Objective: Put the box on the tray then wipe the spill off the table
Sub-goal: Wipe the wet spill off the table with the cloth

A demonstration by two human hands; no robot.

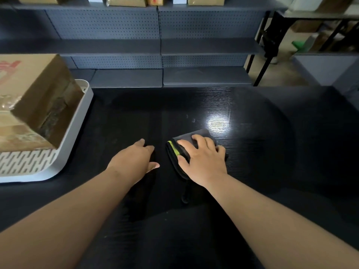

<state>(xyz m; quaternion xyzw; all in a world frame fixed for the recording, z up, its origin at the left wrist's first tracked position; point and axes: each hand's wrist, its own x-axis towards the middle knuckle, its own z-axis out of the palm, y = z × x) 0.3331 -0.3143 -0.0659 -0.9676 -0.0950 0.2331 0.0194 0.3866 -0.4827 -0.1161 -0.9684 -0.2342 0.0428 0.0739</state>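
A brown cardboard box [37, 101] sits in the white slotted tray [77, 121] at the left of the black table [272, 171]. My right hand [202, 158] lies flat on a folded grey cloth [174, 150] with a yellow-green stripe, pressing it onto the table near the middle. My left hand [136, 158] rests palm down on the bare tabletop just left of the cloth, fingers apart and holding nothing. A bright wet-looking glare patch [218, 123] and a few small specks [191, 118] show on the table just beyond the cloth.
Dark grey pegboard shelving [161, 45] stands behind the table, with cardboard boxes [126, 0] on its top shelf. A black-legged table [272, 35] and floor clutter are at the far right. A dark strap [185, 193] trails from under the cloth toward me.
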